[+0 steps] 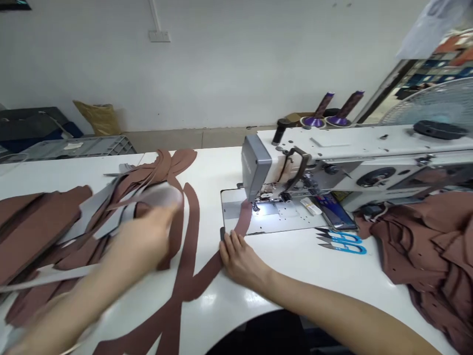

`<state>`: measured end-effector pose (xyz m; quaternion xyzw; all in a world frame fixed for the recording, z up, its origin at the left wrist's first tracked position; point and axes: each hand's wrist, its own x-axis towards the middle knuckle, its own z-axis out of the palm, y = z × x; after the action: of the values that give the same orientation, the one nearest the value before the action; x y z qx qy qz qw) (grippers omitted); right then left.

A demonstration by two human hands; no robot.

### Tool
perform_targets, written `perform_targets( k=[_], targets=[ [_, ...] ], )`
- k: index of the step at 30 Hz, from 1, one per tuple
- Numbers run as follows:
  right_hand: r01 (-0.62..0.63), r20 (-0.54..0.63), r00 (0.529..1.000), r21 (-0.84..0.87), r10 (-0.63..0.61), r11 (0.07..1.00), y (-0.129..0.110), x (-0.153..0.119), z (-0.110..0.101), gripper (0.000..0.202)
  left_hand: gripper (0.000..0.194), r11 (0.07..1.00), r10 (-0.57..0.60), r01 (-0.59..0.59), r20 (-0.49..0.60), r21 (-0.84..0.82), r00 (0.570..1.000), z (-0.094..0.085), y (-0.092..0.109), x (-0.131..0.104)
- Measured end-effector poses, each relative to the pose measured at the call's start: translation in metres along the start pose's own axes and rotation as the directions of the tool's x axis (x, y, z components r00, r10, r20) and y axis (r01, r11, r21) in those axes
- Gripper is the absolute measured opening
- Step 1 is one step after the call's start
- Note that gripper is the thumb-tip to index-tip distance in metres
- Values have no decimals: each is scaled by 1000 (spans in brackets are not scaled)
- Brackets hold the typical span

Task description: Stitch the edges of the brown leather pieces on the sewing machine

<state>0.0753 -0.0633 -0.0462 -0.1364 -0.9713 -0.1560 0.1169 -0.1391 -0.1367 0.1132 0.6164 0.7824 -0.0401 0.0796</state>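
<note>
Head view: You are pressing your right hand [238,257] flat on the brown fabric strip [242,223], fingers extended and close together, palm down on the white table [295,266]. The hand is not gripping; it is pinning the strip against the tabletop just in front of the needle plate [281,213].

The strip is running with its long axis diagonal: the far end is pointing up and right, toward the presser foot [255,206] of the sewing machine [332,162], and the near end is trailing down and left, past your right hand, toward the table's near edge. A second brown strip [192,231] is lying just beside it, curving from the pile toward you.

Your left hand [148,236] is reaching over the pile of cut brown pieces [44,222] on the left of the table. The hand is blurred by motion. It is appearing to touch a pale curved piece [162,196] on top of the pile, but you cannot tell how far the fingers are closed or whether they have hold of it.

Blue thread snips [343,241] are lying on the table to the right of the needle plate, well apart from both hands. A heap of brown garments [428,246] is resting at the right edge, and 2 purple thread cones [334,111] are standing behind the machine.
</note>
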Motion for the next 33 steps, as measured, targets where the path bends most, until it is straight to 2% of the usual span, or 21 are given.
perform_targets(
  k=[2, 4, 6, 8, 12, 15, 17, 21, 25, 29, 33],
  targets=[
    [9, -84, 996, 12, -8, 1000, -2, -13, 1, 36, 56, 990, 122, -130, 117, 60, 986, 31, 38, 13],
    [12, -139, 990, 46, -5, 999, 1, -18, 2, 34, 57, 953, 270, -293, 223, 74, 937, 63, 68, 18],
    [19, -166, 986, 62, -9, 998, 7, -19, 2, 33, 55, 924, 350, -375, 225, 79, 909, 88, 83, 22],
    [25, -171, 985, 69, -13, 997, 12, -18, 2, 31, 50, 926, 354, -370, 172, 72, 919, 100, 83, 29],
    [40, -202, 979, 104, -18, 994, 19, -19, 1, 26, 53, 971, 236, -240, 153, 5, 959, 101, 77, 59],
    [60, -217, 976, 154, -26, 986, 18, -27, -3, 23, 63, 993, 117, -114, 137, -31, 984, 100, 84, 79],
    [77, -216, 976, 186, -36, 980, 14, -36, -8, 24, 66, 996, 80, -74, 135, -53, 988, 102, 93, 84],
    [91, -204, 978, 208, -48, 974, 8, -54, -18, 31, 72, 993, 111, -115, 185, 9, 976, 104, 108, 78],
    [0, -184, 983, 122, 23, 992, 28, -53, -11, 34, 69, 979, 128, -157, 209, 129, 970, 105, 116, 68],
    [24, -190, 982, 48, -15, 999, 54, -38, 3, 35, 60, 974, 157, -173, 110, 147, 981, 110, 118, 71],
    [32, -193, 981, 66, -19, 997, 54, -30, 7, 36, 50, 951, 239, -227, -36, 211, 970, 115, 119, 86]
  ],
)
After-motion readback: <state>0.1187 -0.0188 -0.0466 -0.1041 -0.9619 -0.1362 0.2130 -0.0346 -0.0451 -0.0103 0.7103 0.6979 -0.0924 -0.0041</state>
